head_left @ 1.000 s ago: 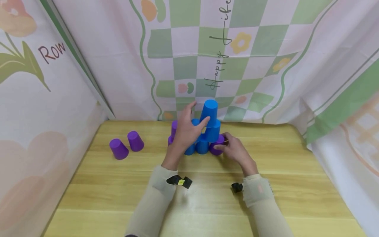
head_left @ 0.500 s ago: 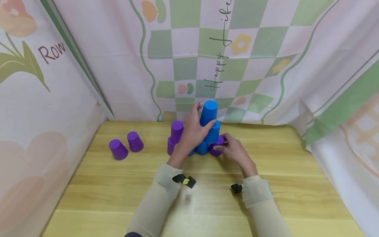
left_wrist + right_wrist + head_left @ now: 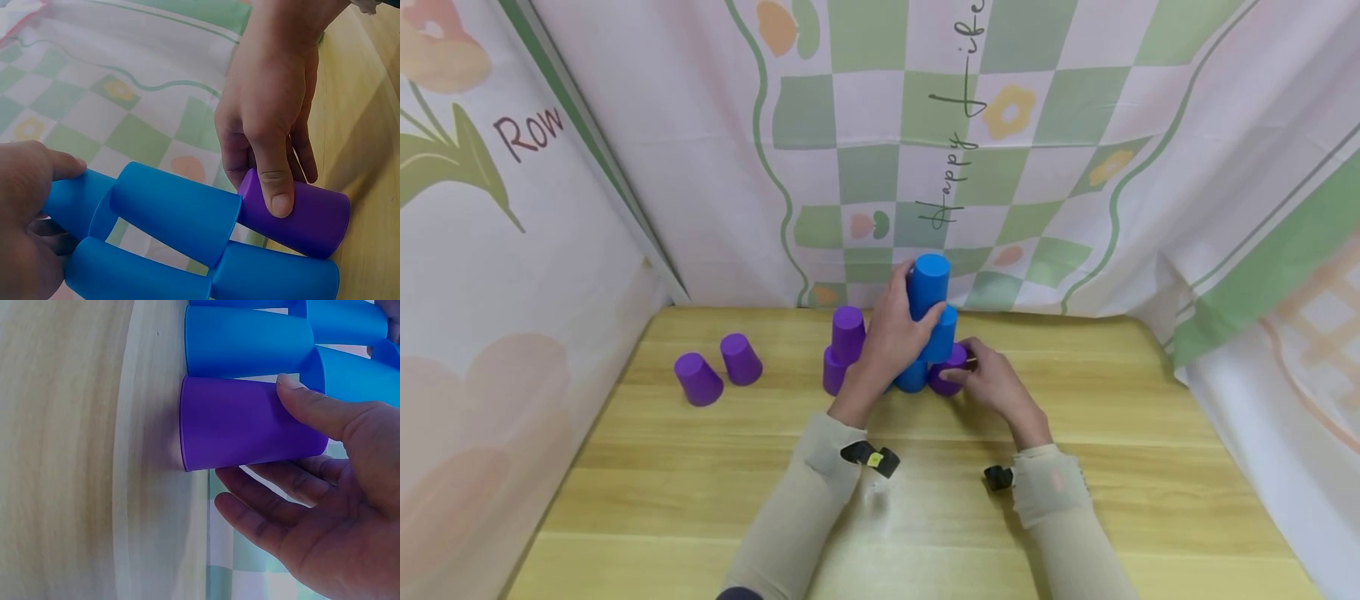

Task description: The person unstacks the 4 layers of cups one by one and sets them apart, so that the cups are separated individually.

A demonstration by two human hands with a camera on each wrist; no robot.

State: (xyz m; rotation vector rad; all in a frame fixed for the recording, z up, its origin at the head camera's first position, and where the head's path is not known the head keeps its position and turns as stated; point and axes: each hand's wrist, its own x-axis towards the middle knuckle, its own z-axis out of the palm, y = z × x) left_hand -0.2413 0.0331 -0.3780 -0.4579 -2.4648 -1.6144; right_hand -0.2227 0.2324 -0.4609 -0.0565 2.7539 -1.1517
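Upside-down cups form a stack at the middle of the table. My left hand [image 3: 895,329] curls round the topmost blue cup [image 3: 929,279], thumb on its near side. That cup [image 3: 75,200] rests over two other blue cups, one of them [image 3: 178,209] to the right in the left wrist view. At the stack's right foot my right hand [image 3: 996,383] holds a purple cup [image 3: 244,422] between thumb and fingers. It stands against a blue bottom-row cup [image 3: 250,340]. My left hand hides part of the lower blue cups in the head view.
Left of my left hand, one purple cup [image 3: 847,332] stands on another purple cup [image 3: 835,372]. Two more purple cups, a nearer one [image 3: 698,379] and a farther one [image 3: 741,360], stand apart on the left. A patterned curtain [image 3: 880,175] hangs behind the wooden table [image 3: 925,517].
My left hand has moved right and closed round the top blue cup, which now stands straighter and slightly left. My right hand has stayed on the purple cup.
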